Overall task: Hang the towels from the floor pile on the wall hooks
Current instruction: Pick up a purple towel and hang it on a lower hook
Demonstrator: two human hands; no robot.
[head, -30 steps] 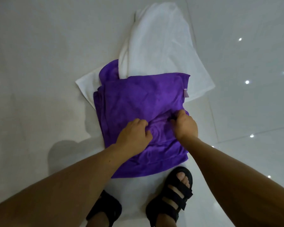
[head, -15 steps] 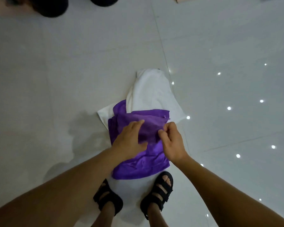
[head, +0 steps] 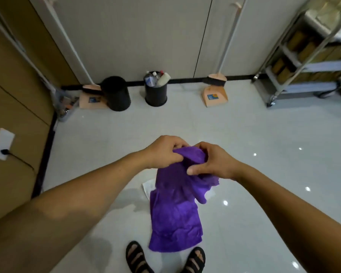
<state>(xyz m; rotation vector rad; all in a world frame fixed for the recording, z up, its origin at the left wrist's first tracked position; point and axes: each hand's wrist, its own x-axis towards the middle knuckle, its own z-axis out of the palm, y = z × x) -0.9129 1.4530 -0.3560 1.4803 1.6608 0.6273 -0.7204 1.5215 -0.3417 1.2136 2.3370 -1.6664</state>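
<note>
A purple towel (head: 174, 213) hangs in the air in front of me, bunched at its top edge and trailing down toward my feet. My left hand (head: 162, 151) and my right hand (head: 211, 161) both grip that top edge, close together. Behind the hanging towel a corner of the white towel (head: 149, 187) shows on the floor, the remainder of it hidden. On the far wall, small pale hooks show at the upper left (head: 52, 0) and upper right (head: 237, 4).
Two black bins (head: 117, 93) (head: 156, 91) stand at the far wall, with dustpans and brooms (head: 215, 94) beside them. A metal wheeled rack (head: 295, 56) fills the right corner. A brown cabinet wall with a socket (head: 2, 143) runs along the left. My sandalled feet (head: 136, 257) stand below.
I have straightened up and lifted the purple towel off the floor pile with both hands. The view swung from the floor up to the far wall.
</note>
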